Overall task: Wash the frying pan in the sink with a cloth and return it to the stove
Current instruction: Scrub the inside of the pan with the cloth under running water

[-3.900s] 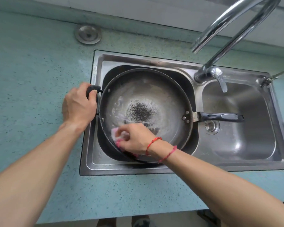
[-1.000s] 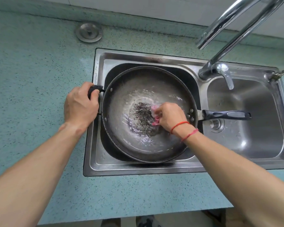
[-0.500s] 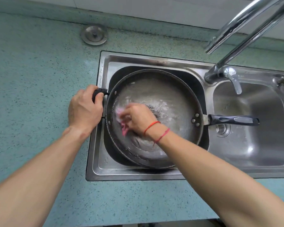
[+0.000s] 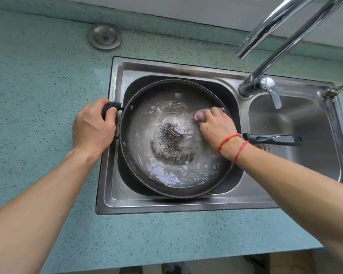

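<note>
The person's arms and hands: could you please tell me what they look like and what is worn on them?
The left forearm and right forearm are bare: no sleeves in view, no gloves. The right wrist wears two thin red string bracelets, side by side. Neither the left hand nor the right hand shows a ring or watch.

The right grip (image 4: 214, 125) has swept the cloth (image 4: 198, 116) off the left inner wall of the frying pan (image 4: 139, 151), where it rubbed half a second ago, and across to the pan's far-right wall, near the root of the long handle (image 4: 271, 139). The charred patch (image 4: 169, 140) at the pan's centre, then mostly hidden under the hand, now lies bare, ringed with wet suds (image 4: 162, 175).
</note>
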Demonstrator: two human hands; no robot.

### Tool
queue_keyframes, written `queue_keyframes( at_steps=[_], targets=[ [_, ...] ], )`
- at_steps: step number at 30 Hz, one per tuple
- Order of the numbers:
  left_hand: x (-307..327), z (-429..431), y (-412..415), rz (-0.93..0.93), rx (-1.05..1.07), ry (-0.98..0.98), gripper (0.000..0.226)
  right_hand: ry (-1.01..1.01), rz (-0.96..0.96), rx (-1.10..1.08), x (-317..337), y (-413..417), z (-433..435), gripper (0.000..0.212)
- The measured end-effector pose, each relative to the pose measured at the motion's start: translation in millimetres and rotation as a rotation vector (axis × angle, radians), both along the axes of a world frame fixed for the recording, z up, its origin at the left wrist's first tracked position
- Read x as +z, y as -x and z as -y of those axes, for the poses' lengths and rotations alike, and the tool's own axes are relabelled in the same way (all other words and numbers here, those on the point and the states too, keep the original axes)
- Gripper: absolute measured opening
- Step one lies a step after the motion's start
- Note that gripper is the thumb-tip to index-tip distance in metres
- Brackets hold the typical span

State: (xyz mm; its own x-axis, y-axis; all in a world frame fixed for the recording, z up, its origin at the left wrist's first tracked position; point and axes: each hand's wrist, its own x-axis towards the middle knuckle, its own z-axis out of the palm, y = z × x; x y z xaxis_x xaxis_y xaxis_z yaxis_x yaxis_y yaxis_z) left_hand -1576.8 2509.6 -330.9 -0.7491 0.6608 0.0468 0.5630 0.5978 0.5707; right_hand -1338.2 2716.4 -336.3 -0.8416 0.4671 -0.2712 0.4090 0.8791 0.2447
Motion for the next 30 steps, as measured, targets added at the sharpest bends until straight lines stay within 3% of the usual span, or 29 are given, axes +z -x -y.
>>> queue_keyframes(
  at_steps=[5,10,14,18,21,25,30],
  targets=[
    [0.5,-0.2,-1.0,0.013,0.016,-0.007,0.027,0.195,0.238,-0.077,30.3,-27.2,51.3,0.032],
    [0.0,-0.6,-1.1,0.004,0.024,-0.010,0.027,0.577,0.275,-0.098,43.4,-12.4,92.2,0.026],
    [-2.6,-0.5,0.5,-0.011,0.026,-0.007,0.026,0.772,0.128,-0.078,39.6,14.6,114.6,0.026],
    [-5.6,-1.2,1.9,-0.022,0.028,-0.008,0.025,0.863,-0.187,0.003,27.9,45.4,124.3,0.018],
    [-6.6,-1.7,2.2,-0.032,0.026,-0.007,0.024,0.794,-0.399,0.080,12.4,72.4,116.3,0.014],
    [-7.0,-1.0,2.6,-0.026,0.021,-0.009,0.024,0.782,-0.387,-0.071,-7.3,93.7,89.6,0.049],
    [-6.2,-0.3,2.8,-0.012,0.013,0.007,0.027,0.212,-0.245,-0.149,-12.6,87.2,45.7,0.063]
  ],
)
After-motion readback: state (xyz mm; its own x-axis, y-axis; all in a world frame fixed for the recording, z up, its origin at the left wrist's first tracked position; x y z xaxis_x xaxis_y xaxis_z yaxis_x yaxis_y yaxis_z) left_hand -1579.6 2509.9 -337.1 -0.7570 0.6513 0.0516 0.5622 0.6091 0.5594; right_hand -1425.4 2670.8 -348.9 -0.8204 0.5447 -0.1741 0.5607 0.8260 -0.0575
